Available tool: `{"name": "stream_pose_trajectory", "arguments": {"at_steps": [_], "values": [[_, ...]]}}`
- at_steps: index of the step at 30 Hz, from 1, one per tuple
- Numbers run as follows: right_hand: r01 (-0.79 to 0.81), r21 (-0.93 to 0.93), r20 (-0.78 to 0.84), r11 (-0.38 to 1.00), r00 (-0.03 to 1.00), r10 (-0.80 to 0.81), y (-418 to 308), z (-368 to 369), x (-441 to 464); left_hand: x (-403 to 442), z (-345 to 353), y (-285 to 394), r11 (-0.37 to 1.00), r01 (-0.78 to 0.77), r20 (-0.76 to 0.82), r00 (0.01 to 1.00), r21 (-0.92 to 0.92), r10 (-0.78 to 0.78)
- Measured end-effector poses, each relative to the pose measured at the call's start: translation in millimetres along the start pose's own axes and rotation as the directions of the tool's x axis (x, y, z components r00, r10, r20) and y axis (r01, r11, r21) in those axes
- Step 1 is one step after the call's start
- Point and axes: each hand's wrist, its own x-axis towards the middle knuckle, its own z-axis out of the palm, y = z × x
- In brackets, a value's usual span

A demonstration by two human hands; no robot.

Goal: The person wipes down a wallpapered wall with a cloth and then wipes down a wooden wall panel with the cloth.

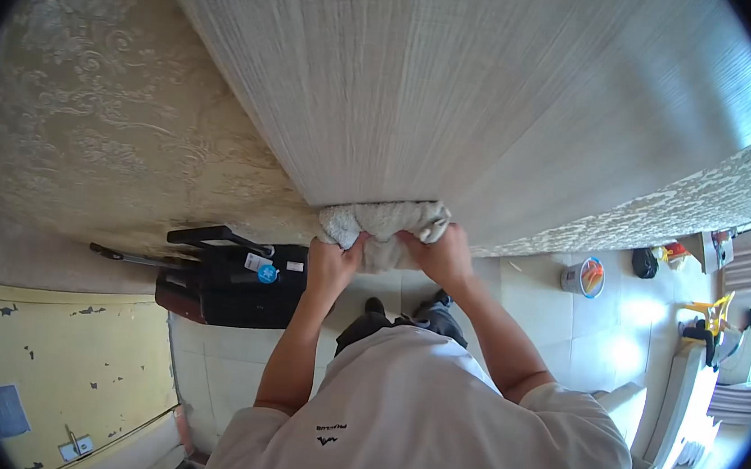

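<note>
A pale, textured towel (386, 219) is bunched lengthwise against the edge of a light wood-grain panel (389, 91). My left hand (333, 262) is closed on the towel's left part, thumb on the near side. Farther right, my right hand (441, 254) grips the other end, its fingers partly hidden by the folds. Between the two hands a loose piece of cloth hangs down.
Left of my arms stands a black case-like object (239, 285) with handles and stickers, by the patterned wall (107, 109). A peeling yellow door (64, 367) is at lower left. On the tiled floor to the right are a bucket (583, 278) and a black bag (645, 262).
</note>
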Motion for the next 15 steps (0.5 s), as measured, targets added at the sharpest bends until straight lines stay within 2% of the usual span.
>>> {"name": "stream_pose_trajectory", "arguments": {"at_steps": [2, 3, 5, 6, 7, 8, 9, 11, 12, 14, 15], "values": [[-0.118, -0.053, 0.067, 0.992, 0.990, 0.121, 25.2, 26.6, -12.6, -17.0, 19.3, -42.1, 0.999, 0.038, 0.040, 0.999, -0.025, -0.037], [-0.119, -0.054, 0.068, 0.991, 0.990, 0.122, 41.5, 42.9, -19.4, -26.3, 27.8, -60.6, 0.999, 0.040, 0.040, 0.998, -0.026, -0.039], [-0.333, -0.214, 0.235, 0.919, 0.895, 0.379, 71.0, 73.7, -34.0, -49.0, 43.4, -94.6, 0.928, 0.373, 0.248, 0.897, 0.021, -0.366], [-0.333, -0.210, 0.232, 0.919, 0.896, 0.378, 76.4, 82.7, -39.1, -61.0, 51.9, -109.6, 0.929, 0.370, 0.249, 0.898, 0.023, -0.364], [-0.572, -0.191, 0.341, 0.798, 0.723, 0.601, 79.6, 90.2, -43.1, -74.2, 61.2, -124.6, 0.819, 0.572, 0.275, 0.781, 0.046, -0.560], [-0.765, -0.201, 0.444, 0.612, 0.486, 0.753, 82.9, 96.5, -46.6, -88.3, 71.7, -142.1, 0.668, 0.741, 0.296, 0.623, 0.074, -0.724], [-0.766, -0.193, 0.439, 0.613, 0.492, 0.752, 87.9, 103.6, -55.6, -108.0, 83.6, -164.2, 0.668, 0.744, 0.274, 0.648, -0.026, -0.711], [-0.680, -0.242, 0.281, 0.692, 0.633, 0.721, 95.8, 113.1, -72.2, -104.5, 76.6, -154.3, 0.708, 0.706, 0.249, 0.690, -0.026, -0.679], [-0.687, -0.246, 0.283, 0.683, 0.623, 0.729, 92.8, 107.6, -71.9, -108.1, 70.3, -143.2, 0.730, 0.683, 0.228, 0.714, -0.022, -0.662], [-0.604, 0.034, 0.309, 0.796, 0.764, 0.566, 63.8, 75.8, -65.1, -83.6, 32.8, -83.8, 0.701, 0.713, 0.264, 0.679, -0.014, -0.685], [-0.610, 0.031, 0.311, 0.792, 0.759, 0.572, 49.2, 62.7, -62.9, -66.9, 15.3, -56.5, 0.690, 0.724, 0.287, 0.663, -0.012, -0.691]]}}
